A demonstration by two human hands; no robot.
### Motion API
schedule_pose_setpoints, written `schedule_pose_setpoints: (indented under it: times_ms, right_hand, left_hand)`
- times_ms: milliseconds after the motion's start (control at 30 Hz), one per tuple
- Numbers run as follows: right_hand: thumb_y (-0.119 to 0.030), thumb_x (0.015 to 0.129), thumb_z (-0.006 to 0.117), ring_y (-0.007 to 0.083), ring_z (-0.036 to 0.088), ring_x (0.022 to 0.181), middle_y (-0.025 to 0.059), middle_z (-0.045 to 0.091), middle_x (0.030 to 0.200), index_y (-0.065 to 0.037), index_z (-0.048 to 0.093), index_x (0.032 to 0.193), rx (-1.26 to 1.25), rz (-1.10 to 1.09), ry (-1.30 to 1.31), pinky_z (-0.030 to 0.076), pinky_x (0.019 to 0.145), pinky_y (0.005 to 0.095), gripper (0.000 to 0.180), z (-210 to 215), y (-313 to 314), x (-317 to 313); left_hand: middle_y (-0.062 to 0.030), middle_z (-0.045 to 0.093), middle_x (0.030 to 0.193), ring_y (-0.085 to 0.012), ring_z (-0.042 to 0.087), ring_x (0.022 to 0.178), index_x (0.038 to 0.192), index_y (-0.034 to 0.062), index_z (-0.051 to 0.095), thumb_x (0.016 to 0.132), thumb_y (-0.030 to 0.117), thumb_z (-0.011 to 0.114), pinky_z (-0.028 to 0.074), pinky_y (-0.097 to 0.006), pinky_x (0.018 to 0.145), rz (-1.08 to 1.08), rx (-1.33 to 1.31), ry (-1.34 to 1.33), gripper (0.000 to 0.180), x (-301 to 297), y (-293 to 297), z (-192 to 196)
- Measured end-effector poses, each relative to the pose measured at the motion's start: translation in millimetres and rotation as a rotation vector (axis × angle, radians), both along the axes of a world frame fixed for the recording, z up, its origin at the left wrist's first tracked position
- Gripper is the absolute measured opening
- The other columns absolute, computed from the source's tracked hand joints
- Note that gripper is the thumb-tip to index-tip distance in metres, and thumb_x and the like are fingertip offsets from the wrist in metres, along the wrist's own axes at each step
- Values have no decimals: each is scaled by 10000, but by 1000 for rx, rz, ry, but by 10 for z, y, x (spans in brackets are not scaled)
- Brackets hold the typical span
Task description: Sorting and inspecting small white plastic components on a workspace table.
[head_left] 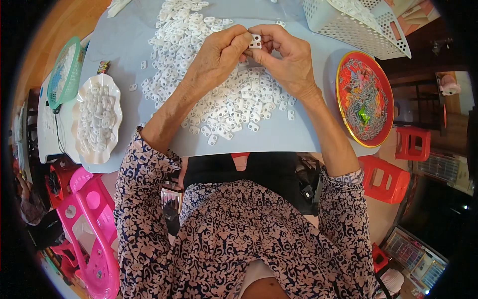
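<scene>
Between my two hands, over the far part of a grey table, is a small white plastic piece with round holes. My left hand pinches it from the left with thumb and forefinger. From the other side my right hand grips it too, its fingers curled around it. Beneath and around both hands spreads a big pile of similar white plastic pieces, each with small holes. Whether the piece is one part or two pressed together I cannot tell.
To the left stand a scalloped white dish of white pieces and a green basket. A red, gold-rimmed tray holding many small grey parts sits at the right. Behind it is a perforated white basket. Red stools and a pink chair flank me.
</scene>
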State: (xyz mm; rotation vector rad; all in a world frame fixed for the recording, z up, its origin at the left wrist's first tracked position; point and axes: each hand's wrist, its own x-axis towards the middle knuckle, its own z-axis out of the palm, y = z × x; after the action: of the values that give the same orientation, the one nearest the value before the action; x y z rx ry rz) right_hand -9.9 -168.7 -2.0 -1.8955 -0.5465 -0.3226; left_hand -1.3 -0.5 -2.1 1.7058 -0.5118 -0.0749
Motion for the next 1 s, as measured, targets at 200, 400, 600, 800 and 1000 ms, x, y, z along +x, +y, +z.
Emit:
schedule_pose_setpoints:
  times_ms: [200, 400, 600, 800, 1000]
  right_hand:
    - [-94, 711, 751, 114, 562, 576, 39, 589, 658, -39, 619, 913, -97, -33, -102, 476, 555, 239, 248, 51, 7, -16]
    - [-94, 719, 746, 123, 566, 564, 60, 597, 633, -30, 605, 875, -125, -6, -131, 464, 528, 264, 220, 45, 0, -14]
    - [-100, 721, 748, 125, 569, 552, 65, 612, 640, -28, 604, 869, -125, 5, -119, 468, 523, 252, 219, 29, -13, -9]
    - [-91, 705, 760, 118, 568, 553, 64, 620, 645, -22, 604, 840, -68, 5, -109, 470, 527, 238, 218, 53, -3, -25]
    - [-72, 700, 764, 100, 567, 561, 52, 627, 646, -24, 605, 812, -96, 0, -186, 470, 526, 241, 200, 55, -27, -25]
  left_hand:
    - [-89, 521, 647, -157, 499, 615, 873, -21, 536, 968, 222, 424, 432, -306, 589, 70, 34, -50, 283, -30, -39, -73]
    - [-154, 491, 631, -227, 482, 577, 846, -11, 510, 963, 217, 413, 423, -352, 573, 38, 100, -102, 273, -13, -5, -85]
    - [-134, 454, 615, -218, 429, 549, 809, 8, 469, 967, 245, 400, 396, -349, 545, 11, 128, -158, 293, 5, 4, -89]
    - [-101, 412, 597, -183, 409, 556, 797, 20, 464, 965, 263, 398, 386, -340, 536, 4, 106, -113, 302, -34, 2, -26]
    - [-93, 415, 599, -175, 412, 568, 788, 19, 461, 960, 267, 397, 389, -333, 549, -3, 138, -87, 309, -62, -10, 49]
